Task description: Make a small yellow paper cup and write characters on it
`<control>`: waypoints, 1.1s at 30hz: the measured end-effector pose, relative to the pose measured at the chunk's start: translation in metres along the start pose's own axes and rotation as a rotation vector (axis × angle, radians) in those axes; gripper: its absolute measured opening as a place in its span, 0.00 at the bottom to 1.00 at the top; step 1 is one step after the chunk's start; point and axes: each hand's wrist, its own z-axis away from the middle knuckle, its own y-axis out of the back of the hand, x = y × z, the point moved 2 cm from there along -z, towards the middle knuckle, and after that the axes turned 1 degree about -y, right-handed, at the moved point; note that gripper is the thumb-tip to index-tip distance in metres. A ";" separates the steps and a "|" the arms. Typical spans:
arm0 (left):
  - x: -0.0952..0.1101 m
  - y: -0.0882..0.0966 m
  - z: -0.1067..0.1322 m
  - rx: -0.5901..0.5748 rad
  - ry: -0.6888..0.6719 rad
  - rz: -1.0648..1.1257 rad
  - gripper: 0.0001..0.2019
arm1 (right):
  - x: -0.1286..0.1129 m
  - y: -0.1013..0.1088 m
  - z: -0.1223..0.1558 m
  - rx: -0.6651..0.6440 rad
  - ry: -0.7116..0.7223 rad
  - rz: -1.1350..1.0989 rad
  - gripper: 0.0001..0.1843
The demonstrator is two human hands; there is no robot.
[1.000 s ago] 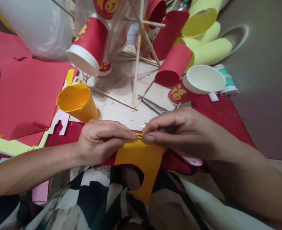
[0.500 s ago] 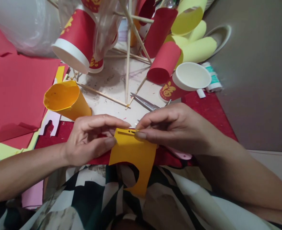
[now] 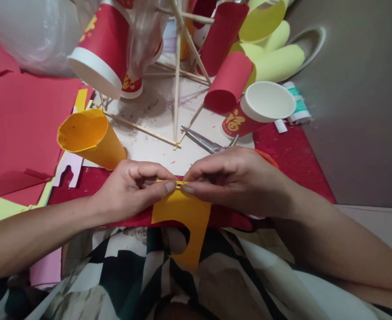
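Observation:
A piece of yellow-orange paper (image 3: 181, 209) with a rounded cutout hangs between my hands over my lap. My left hand (image 3: 136, 189) pinches its top edge with thumb and index finger. Close beside it, my right hand (image 3: 229, 182) pinches the same edge, the two thumbs nearly meeting. A narrow folded strip with a dark mark shows between the thumbs. Just beyond my right hand lie metal scissors (image 3: 202, 140), their handles partly hidden by that hand. An orange paper tube (image 3: 111, 144) leans to the left of my left hand.
Thin wooden sticks (image 3: 142, 130) form a frame on the white board (image 3: 149, 153). Red paper cups (image 3: 104, 46), red paper rolls (image 3: 229, 82) and pale yellow rolls (image 3: 279, 64) crowd the back. Red paper sheets (image 3: 22, 138) lie at left; a white-rimmed cup (image 3: 239, 120) tilts at right.
My left hand has moved right along the paper's top edge and now grips it close to my right hand. The right hand has shifted slightly left, and the view has moved a little.

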 end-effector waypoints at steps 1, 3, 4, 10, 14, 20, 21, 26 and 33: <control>-0.001 -0.001 0.001 -0.001 -0.002 0.012 0.07 | 0.001 0.000 0.000 -0.003 -0.004 -0.006 0.15; -0.002 -0.002 0.002 -0.016 -0.007 0.060 0.07 | 0.004 -0.001 0.001 -0.010 -0.011 -0.017 0.17; -0.003 -0.003 0.002 -0.030 -0.013 0.091 0.07 | 0.005 -0.002 0.002 -0.012 -0.010 -0.015 0.18; -0.001 -0.001 0.007 -0.104 -0.070 0.147 0.10 | 0.001 -0.001 0.005 -0.005 0.092 0.032 0.24; 0.000 -0.001 0.007 -0.137 -0.022 0.231 0.10 | -0.007 -0.003 0.007 0.010 0.052 -0.060 0.23; -0.004 -0.003 0.004 -0.162 0.032 0.319 0.09 | -0.009 -0.009 0.007 0.026 -0.060 -0.200 0.22; -0.004 -0.003 0.004 -0.141 0.022 0.297 0.09 | -0.010 -0.008 0.007 0.019 -0.066 -0.213 0.22; -0.001 -0.001 0.004 -0.071 -0.037 0.192 0.10 | -0.014 -0.003 0.007 -0.011 -0.101 -0.301 0.20; 0.004 0.001 0.005 -0.058 -0.077 0.138 0.11 | -0.013 0.000 0.011 0.032 -0.027 -0.244 0.21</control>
